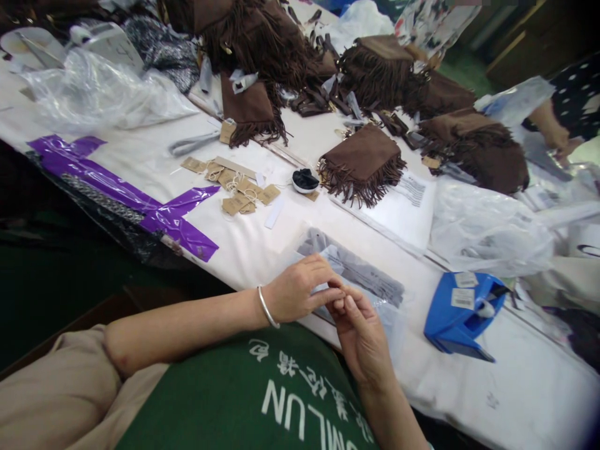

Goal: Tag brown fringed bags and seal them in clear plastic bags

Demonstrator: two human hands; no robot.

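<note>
My left hand (302, 289), with a silver bangle at its wrist, is closed in a pinch. My right hand (364, 334) meets it, thumb and fingers pressed together. Whatever lies between the two sets of fingertips is too small or hidden to make out. Just beyond the hands, a clear plastic bag (347, 265) with grey-and-white printed contents lies flat on the table. Farther off are a small white dish (305, 186) of something black, several tan hang tags (241, 195) with white strings, and a brown fringed bag (363, 156).
More brown fringed bags (375, 69) are piled at the back. A blue tape dispenser (464, 312) stands on the right, near crumpled clear plastic (487, 228). Purple tape (126, 194) runs along the table's left edge. Another person's hands (555, 137) show at the far right.
</note>
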